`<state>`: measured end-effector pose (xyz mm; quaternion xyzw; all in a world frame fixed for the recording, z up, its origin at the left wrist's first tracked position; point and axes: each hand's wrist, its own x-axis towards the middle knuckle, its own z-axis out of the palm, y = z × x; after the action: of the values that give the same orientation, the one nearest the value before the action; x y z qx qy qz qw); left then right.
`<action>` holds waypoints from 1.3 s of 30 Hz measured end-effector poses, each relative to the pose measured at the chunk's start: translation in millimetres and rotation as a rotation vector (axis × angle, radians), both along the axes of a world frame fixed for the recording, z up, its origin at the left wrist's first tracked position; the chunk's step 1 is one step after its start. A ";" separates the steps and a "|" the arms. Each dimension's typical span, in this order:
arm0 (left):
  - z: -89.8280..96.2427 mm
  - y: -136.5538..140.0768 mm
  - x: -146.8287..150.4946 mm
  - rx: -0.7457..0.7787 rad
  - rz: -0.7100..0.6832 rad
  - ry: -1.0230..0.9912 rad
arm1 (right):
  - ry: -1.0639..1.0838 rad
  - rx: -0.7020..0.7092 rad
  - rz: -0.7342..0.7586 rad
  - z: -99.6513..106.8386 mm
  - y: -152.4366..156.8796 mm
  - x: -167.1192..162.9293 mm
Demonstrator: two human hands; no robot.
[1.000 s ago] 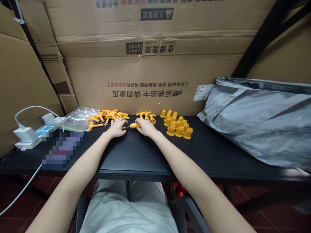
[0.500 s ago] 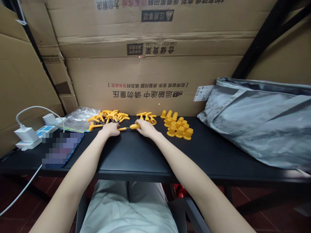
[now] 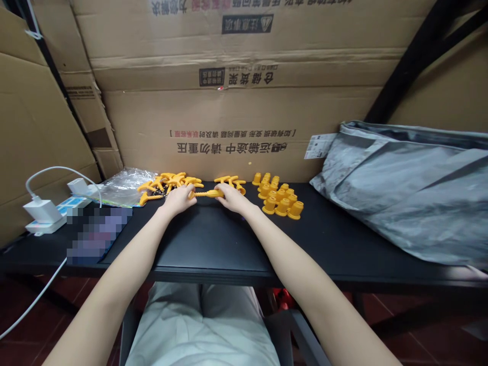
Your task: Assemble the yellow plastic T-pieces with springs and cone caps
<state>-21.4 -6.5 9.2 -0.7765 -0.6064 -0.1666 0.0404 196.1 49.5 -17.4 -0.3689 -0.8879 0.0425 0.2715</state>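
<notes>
My left hand (image 3: 179, 201) is closed on the handle of a yellow threaded screw (image 3: 201, 194), whose shaft points right. My right hand (image 3: 234, 199) grips a yellow hollow piece (image 3: 215, 193), and the screw's tip meets its left end. Whether the tip is inside cannot be made out. Left of my left hand lies a pile of yellow T-handled screws (image 3: 176, 179) with small bead chains. Just behind my right hand stand a few yellow T-handled pieces (image 3: 231, 180) with wide bases. Farther right, several yellow flanged cups (image 3: 282, 206) stand in rows.
A grey bag (image 3: 404, 193) covers the right side of the black table (image 3: 213, 244). At the left are a phone (image 3: 97, 236), a power strip with a white charger (image 3: 40, 211) and a clear plastic bag (image 3: 124, 185). Cardboard (image 3: 236, 112) walls the back.
My left hand has moved right and slightly up with the screw, bringing its tip to the hollow piece. The chain between them no longer shows. My right hand has shifted slightly right.
</notes>
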 end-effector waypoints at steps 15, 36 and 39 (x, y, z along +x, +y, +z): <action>-15.5 12.1 -7.4 0.117 -0.064 -0.145 | 0.496 -0.541 0.192 11.2 11.3 22.4; -16.8 14.1 -9.3 0.122 -0.065 -0.208 | 0.508 -0.719 0.132 11.3 1.1 14.4; -16.8 13.7 -8.7 0.140 -0.084 -0.215 | 0.517 -0.737 0.059 11.8 -0.8 10.4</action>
<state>-30.1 7.2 -7.6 -0.7742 -0.5611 -0.2921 0.0222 206.4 48.7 -5.6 -0.3929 -0.7266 0.4545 0.3334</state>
